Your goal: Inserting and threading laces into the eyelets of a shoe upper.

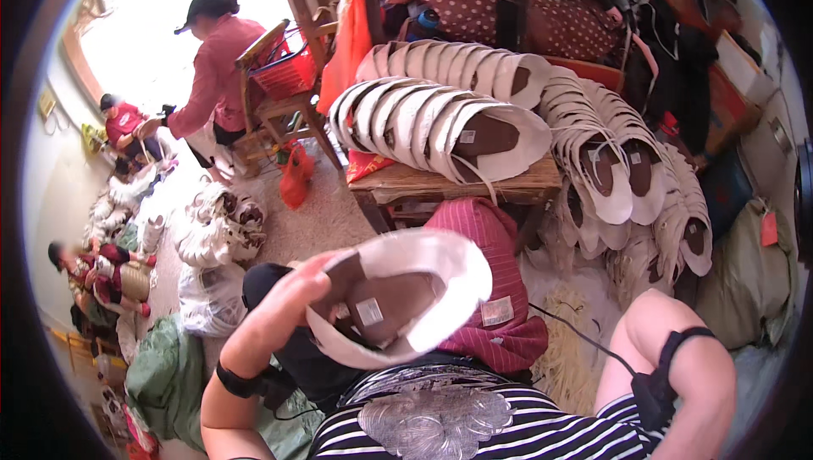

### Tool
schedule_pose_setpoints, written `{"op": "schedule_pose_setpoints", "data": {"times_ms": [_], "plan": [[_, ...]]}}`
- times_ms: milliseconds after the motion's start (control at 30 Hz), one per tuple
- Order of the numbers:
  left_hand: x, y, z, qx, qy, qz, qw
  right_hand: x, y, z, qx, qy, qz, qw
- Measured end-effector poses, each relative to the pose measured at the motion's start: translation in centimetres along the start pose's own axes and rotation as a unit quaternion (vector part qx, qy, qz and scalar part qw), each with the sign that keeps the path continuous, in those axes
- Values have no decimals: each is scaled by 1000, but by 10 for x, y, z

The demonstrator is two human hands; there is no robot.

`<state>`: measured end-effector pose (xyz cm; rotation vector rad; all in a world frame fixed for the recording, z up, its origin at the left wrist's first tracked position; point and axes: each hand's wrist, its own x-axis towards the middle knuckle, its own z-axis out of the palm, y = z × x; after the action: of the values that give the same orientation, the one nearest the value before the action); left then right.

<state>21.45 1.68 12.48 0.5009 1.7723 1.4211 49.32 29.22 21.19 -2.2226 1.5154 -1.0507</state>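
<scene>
My left hand [292,308] is closed on the left edge of a white shoe upper [453,278] with a brown insole and a small white label inside. The shoe is held tilted above my lap, its opening facing up toward me. My right arm [648,333] is bent at the right, with a black strap around it. The fingers of that hand cannot be made out. Ahead of the held shoe, a row of nested white shoe uppers [517,143] lies on a wooden stool [525,182].
More stacked shoe uppers [610,193] hang at the right. A dark red striped cloth [487,240] drapes before me. A black cable [584,337] runs to my right strap. White bundles [216,227] and a green sack [174,367] lie left. A person in pink [224,71] bends by a chair.
</scene>
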Motion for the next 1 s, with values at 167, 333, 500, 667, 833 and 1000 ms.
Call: {"op": "schedule_pose_setpoints", "data": {"times_ms": [167,333,500,667,833,1000], "plan": [[26,-19,9,-36,-108,-69,991,-48,95,-11,-112,293,235,920],[50,-7,13,36,-127,-128,983,-95,184,35,-304,323,484,755],[93,-44,-12,-191,-161,33,968,-99,190,46,197,616,459,609],[146,-71,30,86,27,269,959,-136,227,57,375,825,143,397],[153,-101,68,167,28,303,938,-151,215,62,358,827,235,364],[167,-104,82,185,43,295,937,-186,232,63,-80,743,547,377]]}}
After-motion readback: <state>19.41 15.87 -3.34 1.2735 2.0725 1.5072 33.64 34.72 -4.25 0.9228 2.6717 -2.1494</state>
